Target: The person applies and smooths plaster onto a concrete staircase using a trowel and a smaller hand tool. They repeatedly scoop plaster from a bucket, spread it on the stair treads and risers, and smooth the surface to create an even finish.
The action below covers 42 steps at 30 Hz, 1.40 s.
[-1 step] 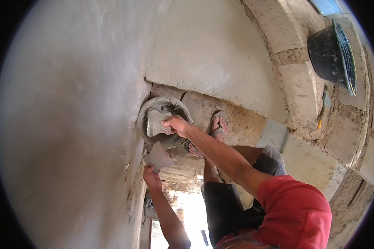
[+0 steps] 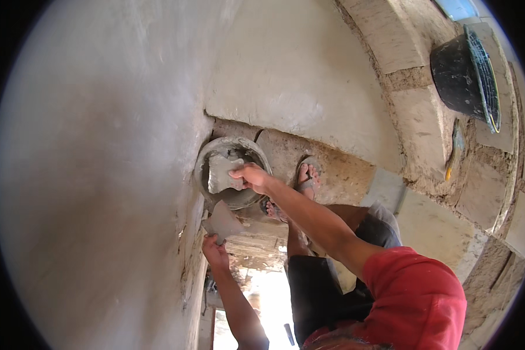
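A round, mortar-smeared bucket stands in the corner against the wall. Over its opening, my right hand is closed on a flat plate thickly coated with wet grey mortar. Lower down, just outside the bucket's near rim, my left hand pinches a thin grey flat sheet with angular corners. The sheet's face looks fairly smooth, with some grey residue. Wet mortar shows inside the bucket, partly hidden by the coated plate and my right hand.
A smooth plastered wall rises close on the left. My sandalled foot is beside the bucket. On the blockwork at upper right sit a black bucket and a brush-like tool with a yellow handle end. Bright light comes from below.
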Available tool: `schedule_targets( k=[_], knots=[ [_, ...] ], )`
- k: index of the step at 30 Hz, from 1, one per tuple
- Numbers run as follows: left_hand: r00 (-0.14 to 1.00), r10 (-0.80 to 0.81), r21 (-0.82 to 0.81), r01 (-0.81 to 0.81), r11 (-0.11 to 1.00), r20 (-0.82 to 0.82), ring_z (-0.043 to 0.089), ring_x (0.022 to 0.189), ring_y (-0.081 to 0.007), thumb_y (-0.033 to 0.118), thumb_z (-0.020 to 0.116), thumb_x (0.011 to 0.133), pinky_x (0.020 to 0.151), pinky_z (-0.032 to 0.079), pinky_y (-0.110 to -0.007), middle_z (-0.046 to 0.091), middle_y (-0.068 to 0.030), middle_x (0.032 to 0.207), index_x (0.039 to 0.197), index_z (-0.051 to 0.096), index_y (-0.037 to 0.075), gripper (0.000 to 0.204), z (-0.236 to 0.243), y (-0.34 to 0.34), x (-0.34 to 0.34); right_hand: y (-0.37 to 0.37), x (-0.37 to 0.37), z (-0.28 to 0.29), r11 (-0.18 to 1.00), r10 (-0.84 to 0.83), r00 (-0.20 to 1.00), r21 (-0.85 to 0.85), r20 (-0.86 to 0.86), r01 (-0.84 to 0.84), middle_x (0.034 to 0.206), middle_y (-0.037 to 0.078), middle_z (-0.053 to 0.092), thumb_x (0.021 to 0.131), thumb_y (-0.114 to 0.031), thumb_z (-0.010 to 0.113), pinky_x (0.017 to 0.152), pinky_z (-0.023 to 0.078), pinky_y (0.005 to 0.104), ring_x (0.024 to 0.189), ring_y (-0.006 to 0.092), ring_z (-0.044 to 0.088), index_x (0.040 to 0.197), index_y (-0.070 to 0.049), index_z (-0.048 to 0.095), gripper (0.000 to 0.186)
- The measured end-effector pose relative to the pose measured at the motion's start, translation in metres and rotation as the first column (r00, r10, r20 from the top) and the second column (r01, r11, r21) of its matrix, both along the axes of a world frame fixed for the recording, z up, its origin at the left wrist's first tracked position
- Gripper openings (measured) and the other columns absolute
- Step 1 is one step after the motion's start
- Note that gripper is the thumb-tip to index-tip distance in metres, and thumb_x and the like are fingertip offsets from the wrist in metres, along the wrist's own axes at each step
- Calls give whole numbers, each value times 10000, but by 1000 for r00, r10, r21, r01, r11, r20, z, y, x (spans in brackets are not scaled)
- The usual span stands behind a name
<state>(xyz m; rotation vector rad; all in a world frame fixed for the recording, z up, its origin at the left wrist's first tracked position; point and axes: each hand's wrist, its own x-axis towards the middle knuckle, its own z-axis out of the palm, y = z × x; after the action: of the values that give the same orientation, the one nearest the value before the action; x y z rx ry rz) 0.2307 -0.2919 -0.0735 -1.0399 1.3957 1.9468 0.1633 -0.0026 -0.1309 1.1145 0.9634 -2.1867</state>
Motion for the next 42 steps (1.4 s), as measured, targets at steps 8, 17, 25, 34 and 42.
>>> schedule_targets(
  k=[8,17,25,34,42],
  knots=[
    [996,-11,68,17,998,-94,626,979,-191,66,632,813,806,488,-338,651,-54,1112,1087,609,64,275,51,79,-42,91,39,146,957,-251,911,-223,-328,184,1046,52,723,906,-94,774,964,537,422,987,202,672,1060,-36,707,178],
    [969,-61,294,132,947,-239,663,884,-169,46,590,874,694,532,-329,690,-53,1008,1041,621,55,169,106,218,-71,223,48,283,990,-141,880,-53,-453,132,1093,76,720,968,-71,671,907,562,451,1033,234,690,1207,-60,677,239],
    [930,-84,222,173,960,-359,643,841,-137,21,619,894,683,534,-308,690,-72,985,1020,605,19,127,95,301,-93,384,-40,349,153,713,699,958,62,-241,1172,130,750,975,-149,664,996,562,438,1061,246,713,1234,-145,752,274],
    [762,-348,-264,238,935,-546,689,837,-200,92,671,945,722,558,-333,723,-148,953,1085,622,-41,199,85,472,-186,550,-260,316,-790,565,-50,558,823,254,1354,41,677,850,-19,680,1270,321,427,1412,245,505,1283,-204,727,473],
    [722,-389,-282,273,920,-572,665,728,-190,59,673,939,667,543,-340,720,-120,881,1067,593,-5,164,72,568,-238,624,-340,217,-779,337,-211,397,918,485,1112,41,748,853,-136,700,1192,341,413,1208,243,627,1084,-193,783,252]
  ],
)
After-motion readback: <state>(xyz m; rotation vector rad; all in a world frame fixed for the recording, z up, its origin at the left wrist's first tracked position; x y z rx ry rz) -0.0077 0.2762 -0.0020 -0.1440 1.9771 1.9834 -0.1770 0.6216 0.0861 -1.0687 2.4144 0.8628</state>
